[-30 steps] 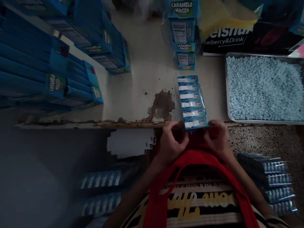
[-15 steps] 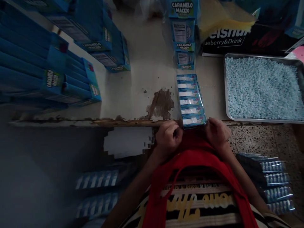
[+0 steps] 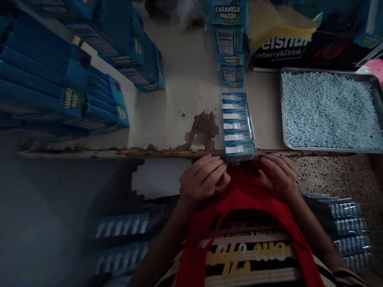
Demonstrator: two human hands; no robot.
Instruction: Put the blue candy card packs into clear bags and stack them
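Observation:
A clear plastic-wrapped row of small blue candy boxes (image 3: 238, 126) lies at the table's front edge, its near end overhanging slightly. Left of that end is my left hand (image 3: 205, 177), fingers loosely bent and slightly apart, with nothing seen in them. My right hand (image 3: 279, 173) is on the other side, thumb apart from the bent fingers, near the wrap's corner; it appears to hold nothing. Both hands are slightly blurred in front of the red apron (image 3: 242, 187). Behind the row stand more blue boxes (image 3: 229, 40) in clear plastic, labelled "Caramelo Macizo".
A metal tray (image 3: 283, 111) of light blue candies sits at the right, before a black carton (image 3: 281, 59). Blue box stacks (image 3: 104, 107) fill the left of the worn table (image 3: 176, 95). Wrapped packs (image 3: 347, 227) lie lower right, others (image 3: 122, 225) lower left.
Both hands have loosened from closed fists at the wrap's near corners and moved slightly outward. The wrapped row now appears slightly further left in view.

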